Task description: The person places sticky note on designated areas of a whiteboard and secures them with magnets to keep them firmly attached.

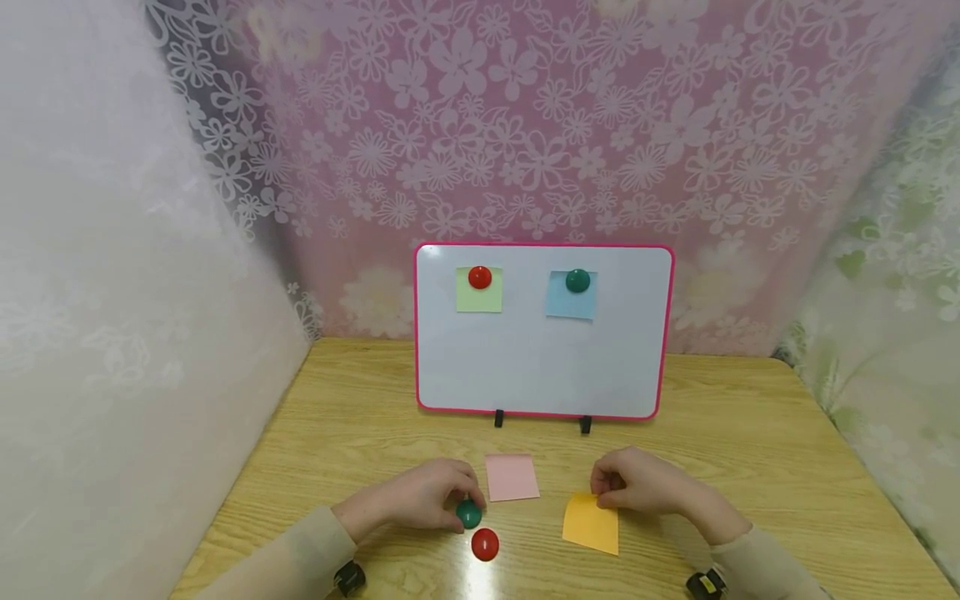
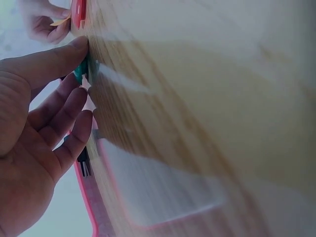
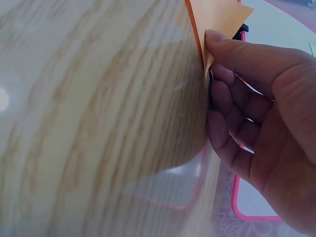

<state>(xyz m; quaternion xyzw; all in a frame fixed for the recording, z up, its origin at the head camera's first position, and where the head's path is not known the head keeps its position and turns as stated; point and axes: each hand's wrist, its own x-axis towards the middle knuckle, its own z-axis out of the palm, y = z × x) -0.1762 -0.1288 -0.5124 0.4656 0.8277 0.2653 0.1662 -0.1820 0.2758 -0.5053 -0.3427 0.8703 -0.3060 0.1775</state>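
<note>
One table (image 1: 360, 392) bears one board (image 1: 517, 367). Two hands, the left hand (image 1: 431, 494) and right hand (image 1: 643, 481), each narrow to a pinch. Four notes: green note (image 1: 468, 298) and blue note (image 1: 566, 304) on the board, pink note (image 1: 512, 479) on the table, near-square orange note (image 1: 590, 527) right of it, far edge pinched by the right hand, free edge towards the person. Four round magnets: upper red magnet (image 1: 480, 277), upper green magnet (image 1: 577, 281); on the table, lower red magnet (image 1: 485, 544) beside lower green magnet (image 1: 469, 515), which the left hand pinches.

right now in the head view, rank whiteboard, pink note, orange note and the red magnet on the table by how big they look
1. Whiteboard
2. Orange note and pink note: too alike to rank, orange being nearer the camera
3. Red magnet
</note>
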